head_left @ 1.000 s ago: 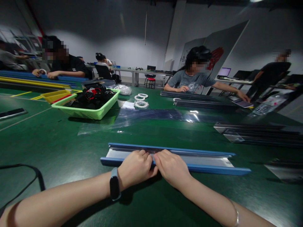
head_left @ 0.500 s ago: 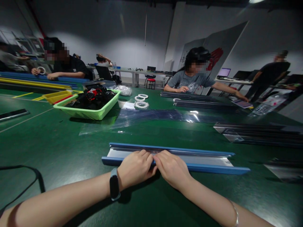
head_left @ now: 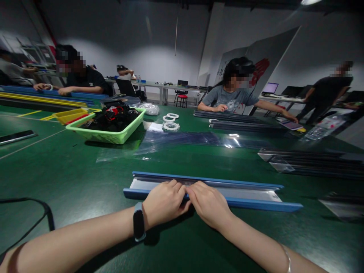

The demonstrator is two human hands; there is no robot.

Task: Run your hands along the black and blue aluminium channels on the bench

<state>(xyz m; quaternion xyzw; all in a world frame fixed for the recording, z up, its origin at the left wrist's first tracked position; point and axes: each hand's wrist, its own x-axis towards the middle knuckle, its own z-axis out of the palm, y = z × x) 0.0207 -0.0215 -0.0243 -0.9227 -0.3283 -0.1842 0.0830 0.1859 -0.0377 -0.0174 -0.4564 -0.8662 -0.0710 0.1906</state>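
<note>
A long blue channel profile (head_left: 264,204) with a pale inner floor lies crosswise on the green table in front of me. My left hand (head_left: 165,199) is closed over its near edge, left of the middle, fingers curled inside the channel. Close beside it, my right hand (head_left: 209,203) grips the same near edge, thumb and fingers bent over the wall. The two hands touch or almost touch at the fingertips. What lies under the fingers is hidden.
Beyond the profile lies clear plastic film (head_left: 184,140). A green basket (head_left: 122,136) of dark parts stands back left, near several white tape rolls (head_left: 171,126). Dark profiles (head_left: 313,161) lie at the right. Across the table a person (head_left: 230,94) reaches toward a tablet.
My hands stay in nearly the same grip on the blue profile. The whole view has shifted slightly. The person standing at the far right has moved a little.
</note>
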